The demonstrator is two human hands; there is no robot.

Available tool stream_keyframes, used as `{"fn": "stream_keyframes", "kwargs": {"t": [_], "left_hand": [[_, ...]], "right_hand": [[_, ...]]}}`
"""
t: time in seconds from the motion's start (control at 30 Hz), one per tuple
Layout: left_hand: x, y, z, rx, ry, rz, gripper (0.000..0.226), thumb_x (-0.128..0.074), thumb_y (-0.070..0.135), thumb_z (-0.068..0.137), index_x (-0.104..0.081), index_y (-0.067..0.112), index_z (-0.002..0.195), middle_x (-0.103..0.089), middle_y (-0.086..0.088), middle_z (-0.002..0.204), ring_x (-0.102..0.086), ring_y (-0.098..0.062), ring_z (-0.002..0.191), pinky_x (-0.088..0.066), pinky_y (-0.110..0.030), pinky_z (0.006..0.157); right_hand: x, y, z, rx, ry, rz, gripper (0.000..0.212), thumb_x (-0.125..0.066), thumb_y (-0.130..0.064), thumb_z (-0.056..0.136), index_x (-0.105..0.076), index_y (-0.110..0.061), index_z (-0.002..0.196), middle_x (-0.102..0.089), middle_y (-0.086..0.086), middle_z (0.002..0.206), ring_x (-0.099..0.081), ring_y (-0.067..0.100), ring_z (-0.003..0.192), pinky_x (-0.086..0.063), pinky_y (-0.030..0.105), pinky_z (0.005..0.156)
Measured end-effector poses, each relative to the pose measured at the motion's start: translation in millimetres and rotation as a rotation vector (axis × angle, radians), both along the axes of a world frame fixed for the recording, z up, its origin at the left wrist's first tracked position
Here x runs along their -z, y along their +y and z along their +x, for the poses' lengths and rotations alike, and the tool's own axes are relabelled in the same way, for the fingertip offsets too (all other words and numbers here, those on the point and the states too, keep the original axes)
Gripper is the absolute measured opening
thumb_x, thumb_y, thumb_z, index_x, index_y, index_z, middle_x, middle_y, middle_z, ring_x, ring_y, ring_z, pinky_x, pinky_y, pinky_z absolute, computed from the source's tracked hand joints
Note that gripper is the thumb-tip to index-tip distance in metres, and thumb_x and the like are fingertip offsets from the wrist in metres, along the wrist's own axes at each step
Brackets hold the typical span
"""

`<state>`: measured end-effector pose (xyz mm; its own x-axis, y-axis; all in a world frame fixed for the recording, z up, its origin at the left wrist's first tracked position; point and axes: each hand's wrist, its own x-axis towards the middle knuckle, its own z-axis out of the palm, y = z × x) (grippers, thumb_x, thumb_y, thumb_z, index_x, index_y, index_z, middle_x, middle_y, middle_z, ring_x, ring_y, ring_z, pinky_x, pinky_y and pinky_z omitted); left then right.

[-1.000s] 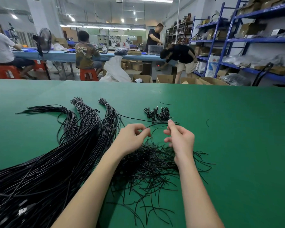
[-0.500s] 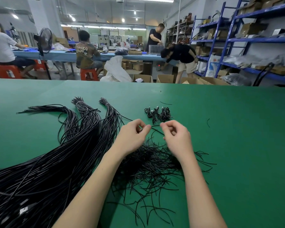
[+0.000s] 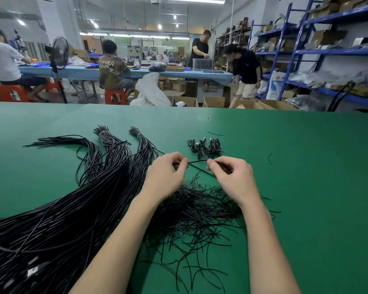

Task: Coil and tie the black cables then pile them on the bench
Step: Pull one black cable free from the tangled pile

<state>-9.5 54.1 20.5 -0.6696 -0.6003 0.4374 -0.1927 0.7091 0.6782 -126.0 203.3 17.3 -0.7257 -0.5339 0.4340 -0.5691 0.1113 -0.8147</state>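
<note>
From the head view, the left hand (image 3: 165,175) and right hand (image 3: 232,177) each pinch one thin black cable (image 3: 197,161) stretched between them, above the loose tie pile (image 3: 191,211). It looks light, limp and springy, so I'd pinch near its ends. Finished coils (image 3: 204,146) sit at twelve o'clock, long bundles (image 3: 68,209) at nine on the bench (image 3: 306,187).

Both bare forearms reach forward side by side, wrists slightly bent. The left hand (image 3: 166,177) is curled, thumb and forefinger pinched together at the tip. The right hand (image 3: 232,179) mirrors it, knuckles up, fingertips (image 3: 210,166) pinched and facing the left's.
</note>
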Motion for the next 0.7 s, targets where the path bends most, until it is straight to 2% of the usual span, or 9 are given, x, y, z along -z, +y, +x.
{"fn": "stream_keyframes", "kwargs": {"t": [0.07,0.13,0.23,0.3,0.37,0.43,0.5,0.57,0.7], "left_hand": [[1,-1,-1,-0.05,0.044,-0.052,0.013,-0.062,0.038,0.095,-0.064,0.029,0.086,-0.063,0.013,0.086,-0.056,-0.012,0.085,-0.046,-0.037,0.084],[2,1,-1,-0.15,0.111,-0.107,0.011,-0.067,0.036,0.091,-0.061,0.026,0.092,-0.058,0.01,0.095,-0.052,-0.016,0.098,-0.042,-0.036,0.088],[-2,5,0,-0.198,0.179,-0.066,0.021,-0.065,0.042,0.092,-0.06,0.025,0.081,-0.06,0.011,0.081,-0.055,-0.011,0.079,-0.041,-0.029,0.07],[-8,7,0,-0.01,0.05,0.181,0.044,-0.054,0.062,0.094,-0.069,0.023,0.079,-0.07,0.009,0.075,-0.061,-0.004,0.069,-0.043,-0.027,0.068],[-14,14,0,0.307,-0.049,0.55,0.061,-0.039,0.077,0.089,-0.074,0.027,0.1,-0.077,0.012,0.093,-0.069,-0.001,0.087,-0.05,-0.031,0.083],[-13,20,-3,0.485,-0.005,0.744,0.068,-0.031,0.078,0.086,-0.068,0.031,0.119,-0.075,0.009,0.111,-0.068,-0.007,0.11,-0.048,-0.038,0.1],[-14,22,-5,0.506,0.103,0.831,0.074,-0.029,0.075,0.087,-0.063,0.024,0.129,-0.072,0.005,0.123,-0.064,-0.009,0.118,-0.043,-0.04,0.109],[-18,19,-5,0.496,0.19,0.875,0.075,-0.024,0.07,0.091,-0.06,0.018,0.134,-0.067,0.003,0.132,-0.061,-0.008,0.123,-0.042,-0.037,0.11],[-19,14,-4,0.513,0.269,0.915,0.072,-0.008,0.055,0.105,-0.06,0.014,0.134,-0.067,0.002,0.133,-0.058,-0.009,0.128,-0.043,-0.035,0.107]], "right_hand": [[-2,1,1,-0.086,-0.149,-0.085,0.026,-0.065,-0.029,0.098,-0.077,-0.026,0.075,-0.055,-0.009,0.055,-0.044,0.007,0.052,-0.037,0.016,0.053],[-5,-2,2,-0.09,-0.294,-0.226,0.028,-0.061,-0.022,0.1,-0.078,-0.021,0.077,-0.046,-0.004,0.057,-0.037,0.009,0.053,-0.034,0.017,0.052],[-10,-7,6,-0.092,-0.377,-0.349,0.03,-0.057,-0.017,0.102,-0.078,-0.021,0.08,-0.045,-0.006,0.059,-0.039,0.007,0.055,-0.033,0.016,0.051],[-11,-10,10,-0.202,-0.373,-0.357,0.029,-0.056,-0.021,0.102,-0.078,-0.023,0.084,-0.05,-0.008,0.063,-0.044,0.006,0.06,-0.037,0.018,0.055],[-12,-12,14,-0.355,-0.357,-0.303,0.022,-0.059,-0.03,0.099,-0.078,-0.027,0.089,-0.053,-0.007,0.065,-0.047,0.006,0.062,-0.04,0.017,0.057],[-12,-13,18,-0.489,-0.358,-0.222,0.019,-0.06,-0.033,0.096,-0.078,-0.029,0.092,-0.055,-0.006,0.066,-0.047,0.007,0.061,-0.04,0.016,0.055],[-12,-11,19,-0.584,-0.376,-0.128,0.019,-0.06,-0.031,0.095,-0.078,-0.026,0.092,-0.053,-0.005,0.064,-0.044,0.007,0.059,-0.037,0.016,0.053],[-11,-8,19,-0.63,-0.381,-0.004,0.019,-0.062,-0.031,0.093,-0.08,-0.023,0.091,-0.05,-0.004,0.064,-0.042,0.007,0.059,-0.033,0.017,0.052],[-10,-10,24,-0.678,-0.365,0.193,0.019,-0.064,-0.024,0.1,-0.082,-0.028,0.092,-0.054,-0.006,0.063,-0.046,0.007,0.059,-0.037,0.018,0.056]]}}
